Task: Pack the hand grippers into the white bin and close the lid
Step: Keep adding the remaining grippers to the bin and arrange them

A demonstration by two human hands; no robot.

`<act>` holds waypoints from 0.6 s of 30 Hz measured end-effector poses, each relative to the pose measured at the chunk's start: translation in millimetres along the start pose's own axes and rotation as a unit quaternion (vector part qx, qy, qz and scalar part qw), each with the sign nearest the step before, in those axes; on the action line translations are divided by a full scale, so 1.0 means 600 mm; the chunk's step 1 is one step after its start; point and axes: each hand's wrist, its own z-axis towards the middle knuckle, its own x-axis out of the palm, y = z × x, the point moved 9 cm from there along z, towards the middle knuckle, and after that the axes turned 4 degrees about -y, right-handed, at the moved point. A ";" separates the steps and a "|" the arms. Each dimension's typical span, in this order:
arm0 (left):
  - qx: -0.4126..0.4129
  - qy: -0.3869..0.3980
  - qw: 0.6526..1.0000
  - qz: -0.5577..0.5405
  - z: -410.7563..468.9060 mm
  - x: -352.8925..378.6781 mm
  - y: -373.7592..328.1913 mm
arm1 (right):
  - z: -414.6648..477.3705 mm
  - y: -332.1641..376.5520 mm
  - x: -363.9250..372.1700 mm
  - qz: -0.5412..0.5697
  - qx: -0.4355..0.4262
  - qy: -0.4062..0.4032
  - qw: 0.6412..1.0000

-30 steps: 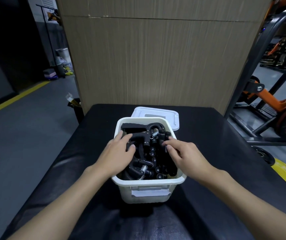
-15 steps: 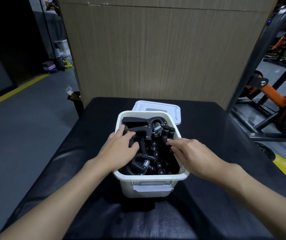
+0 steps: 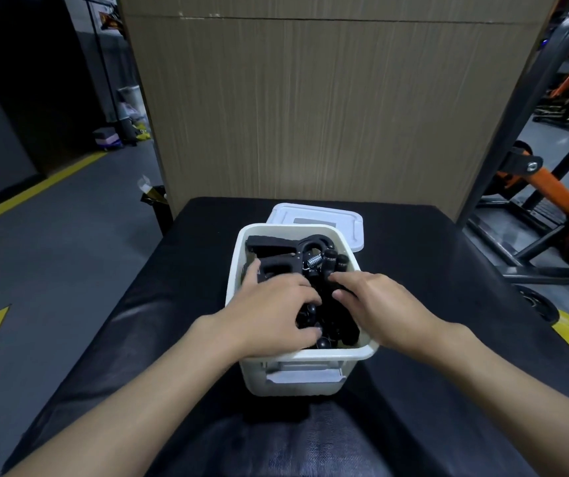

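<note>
A white bin (image 3: pixel 327 354) stands on a black padded surface (image 3: pixel 159 315), filled with several black hand grippers (image 3: pixel 276 251) with metal springs. Both of my hands reach into it from the near side. My left hand (image 3: pixel 269 313) lies over the left half of the pile, with its fingers and thumb curled around black handles. On the right half, the index finger and thumb of my right hand (image 3: pixel 379 304) pinch a black handle. The white lid (image 3: pixel 324 218) lies flat on the surface just behind the bin, off it.
A tall wood-grain panel (image 3: pixel 310 115) rises right behind the padded surface. Orange and black gym equipment (image 3: pixel 551 201) stands to the right. Grey floor with yellow lines (image 3: pixel 35 191) lies to the left.
Both hands have moved closer together over the middle of the pile. My left hand slid to the right and curled its fingers; my right hand's fingers bent in toward the left hand.
</note>
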 end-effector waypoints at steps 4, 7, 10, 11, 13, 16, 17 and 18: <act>-0.013 0.047 0.998 -0.040 0.009 0.023 0.009 | 0.006 0.005 0.001 -0.047 -0.016 0.017 0.999; -0.010 0.060 0.998 -0.011 0.010 0.031 0.015 | 0.005 0.008 0.005 -0.055 -0.033 0.013 0.998; -0.013 0.033 0.999 -0.023 0.006 0.027 0.017 | -0.004 0.005 0.010 -0.045 -0.035 0.006 0.998; -0.015 0.011 0.999 -0.042 0.006 0.017 0.015 | -0.006 0.002 0.008 -0.038 -0.032 -0.002 0.999; -0.034 -0.051 0.995 -0.085 0.003 -0.008 0.019 | -0.006 0.002 0.007 -0.040 -0.032 0.000 0.999; -0.132 -0.165 0.973 -0.096 -0.003 -0.041 0.067 | -0.002 0.010 0.003 0.043 -0.044 0.014 0.998; -0.171 -0.176 0.964 -0.105 -0.006 -0.037 0.090 | -0.002 0.005 0.000 0.125 -0.026 0.010 0.992; -0.199 -0.177 0.955 -0.134 -0.007 -0.029 0.110 | -0.001 -0.008 -0.007 0.209 0.005 -0.018 0.978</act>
